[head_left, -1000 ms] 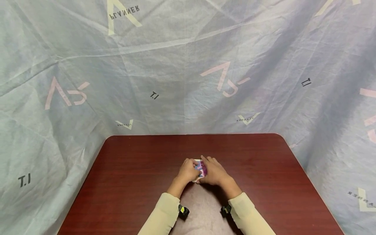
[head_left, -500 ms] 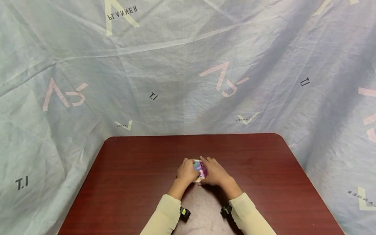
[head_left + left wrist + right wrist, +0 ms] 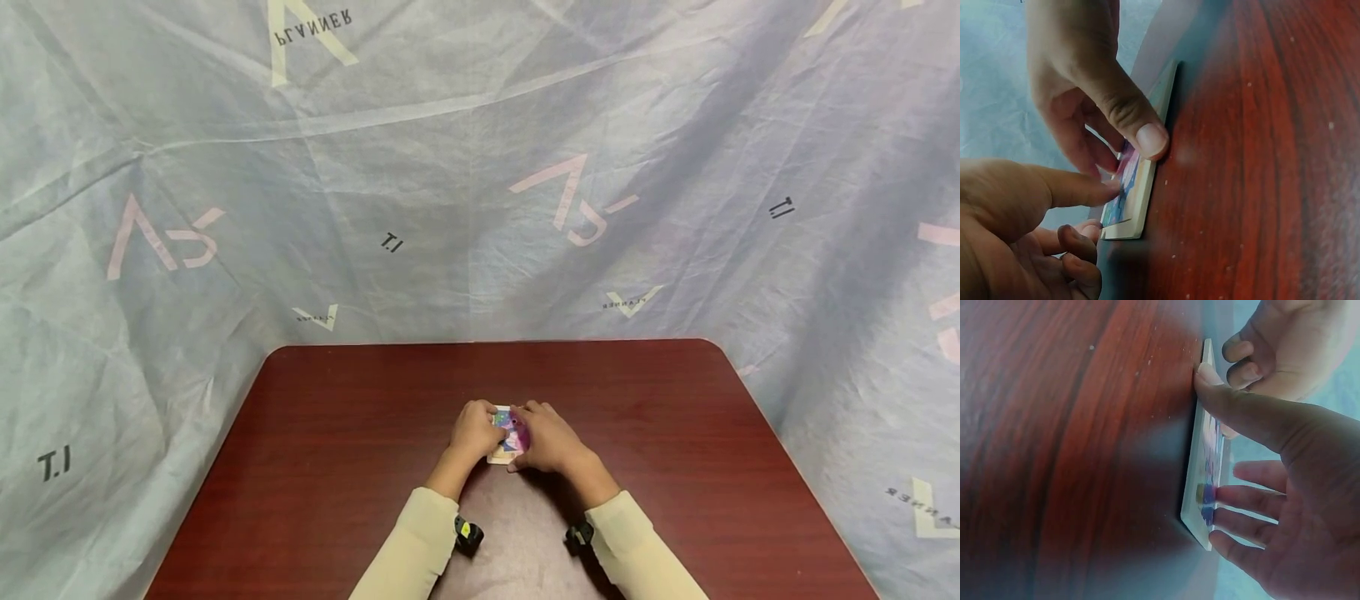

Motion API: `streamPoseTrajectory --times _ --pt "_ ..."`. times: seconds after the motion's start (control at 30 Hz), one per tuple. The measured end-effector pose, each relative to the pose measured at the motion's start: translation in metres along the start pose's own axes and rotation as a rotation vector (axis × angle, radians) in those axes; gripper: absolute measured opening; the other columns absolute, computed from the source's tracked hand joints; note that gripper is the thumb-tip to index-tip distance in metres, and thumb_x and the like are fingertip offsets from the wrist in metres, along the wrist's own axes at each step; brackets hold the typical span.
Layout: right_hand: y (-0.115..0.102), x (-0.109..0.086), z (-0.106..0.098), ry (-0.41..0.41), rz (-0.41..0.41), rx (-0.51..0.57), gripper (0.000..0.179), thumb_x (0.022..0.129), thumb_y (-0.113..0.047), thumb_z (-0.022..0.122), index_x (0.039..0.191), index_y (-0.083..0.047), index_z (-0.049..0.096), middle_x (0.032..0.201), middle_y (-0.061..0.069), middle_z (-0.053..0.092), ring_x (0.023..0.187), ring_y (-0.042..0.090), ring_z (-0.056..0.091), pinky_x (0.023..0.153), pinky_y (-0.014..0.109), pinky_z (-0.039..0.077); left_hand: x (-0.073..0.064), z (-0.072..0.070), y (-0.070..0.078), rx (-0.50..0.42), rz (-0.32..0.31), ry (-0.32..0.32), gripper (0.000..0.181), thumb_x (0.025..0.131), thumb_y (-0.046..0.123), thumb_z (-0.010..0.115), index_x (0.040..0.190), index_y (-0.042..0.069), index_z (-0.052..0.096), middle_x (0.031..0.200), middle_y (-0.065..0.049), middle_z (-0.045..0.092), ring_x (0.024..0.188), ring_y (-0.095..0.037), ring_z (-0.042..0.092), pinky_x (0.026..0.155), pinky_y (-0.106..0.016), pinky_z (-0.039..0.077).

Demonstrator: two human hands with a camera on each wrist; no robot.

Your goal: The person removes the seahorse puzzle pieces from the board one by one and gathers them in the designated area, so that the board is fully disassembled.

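A small flat board puzzle [image 3: 504,458] lies on the table, with a pale border and a colourful blue, pink and purple picture. My left hand [image 3: 473,431] is at its left side. In the left wrist view, its thumb [image 3: 1094,189] and fingers pinch a thin puzzle piece [image 3: 1116,224], whose edge stands slightly raised at the board's left end. My right hand [image 3: 553,439] holds the board's right part: its thumb [image 3: 1213,384] presses the near edge and its fingers [image 3: 1241,500] reach over to the far side. The hands cover much of the picture.
The dark red wooden table [image 3: 360,433] extends around the board on all sides. A grey printed cloth [image 3: 450,167] hangs behind the table and along both sides. Dark wrist cameras [image 3: 468,535] sit on both cream sleeves.
My left hand has shifted slightly left and its fingers have moved, showing more of the picture's blue-green left part. My right hand stays almost still on the board.
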State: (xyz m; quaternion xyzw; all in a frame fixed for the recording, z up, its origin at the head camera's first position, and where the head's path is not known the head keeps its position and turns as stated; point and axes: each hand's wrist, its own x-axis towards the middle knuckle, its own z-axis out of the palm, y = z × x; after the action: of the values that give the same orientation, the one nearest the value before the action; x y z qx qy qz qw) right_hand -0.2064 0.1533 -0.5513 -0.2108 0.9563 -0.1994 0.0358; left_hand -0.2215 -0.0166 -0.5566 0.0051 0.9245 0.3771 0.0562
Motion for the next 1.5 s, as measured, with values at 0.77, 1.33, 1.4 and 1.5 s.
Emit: streamPoseTrajectory --times 0.77,1.33,1.4,1.5 --pt "0.0001 0.0052 0.0021 -0.017 0.002 -0.002 0.068 0.064 -0.044 0.102 0.111 -0.003 0.076 0.133 0.015 0.065 0.122 0.037 0.058 0.104 0.047 0.052 -0.0002 -0.0017 0.008 0.136 -0.039 0.025 0.038 0.083 0.016 0.086 0.117 0.005 0.074 0.116 -0.013 0.069 0.101 -0.029 0.07 0.091 -0.052 0.057" --pt "0.0023 0.0003 0.0023 -0.005 0.003 -0.001 0.07 0.063 -0.042 0.102 0.115 -0.003 0.076 0.132 0.014 0.064 0.122 0.037 0.057 0.104 0.047 0.052 -0.0009 0.0032 0.0074 0.067 -0.03 0.0 0.039 0.081 0.01 0.085 0.116 0.004 0.067 0.116 -0.016 0.061 0.099 -0.031 0.067 0.089 -0.051 0.056" --pt "0.002 -0.0001 0.0027 -0.009 0.009 0.003 0.071 0.063 -0.042 0.102 0.116 -0.003 0.076 0.132 0.014 0.064 0.123 0.036 0.057 0.105 0.047 0.052 -0.0023 0.0042 0.0071 0.061 -0.017 0.005 0.039 0.082 0.01 0.085 0.116 0.004 0.066 0.117 -0.017 0.06 0.098 -0.032 0.067 0.089 -0.051 0.056" --pt "0.0019 -0.0009 0.0037 -0.011 0.011 0.009 0.072 0.063 -0.042 0.102 0.117 -0.003 0.076 0.132 0.014 0.064 0.122 0.036 0.057 0.105 0.048 0.052 -0.004 0.0061 0.0068 0.062 0.002 0.017 0.039 0.083 0.008 0.084 0.116 0.003 0.065 0.118 -0.017 0.059 0.094 -0.032 0.067 0.086 -0.051 0.057"
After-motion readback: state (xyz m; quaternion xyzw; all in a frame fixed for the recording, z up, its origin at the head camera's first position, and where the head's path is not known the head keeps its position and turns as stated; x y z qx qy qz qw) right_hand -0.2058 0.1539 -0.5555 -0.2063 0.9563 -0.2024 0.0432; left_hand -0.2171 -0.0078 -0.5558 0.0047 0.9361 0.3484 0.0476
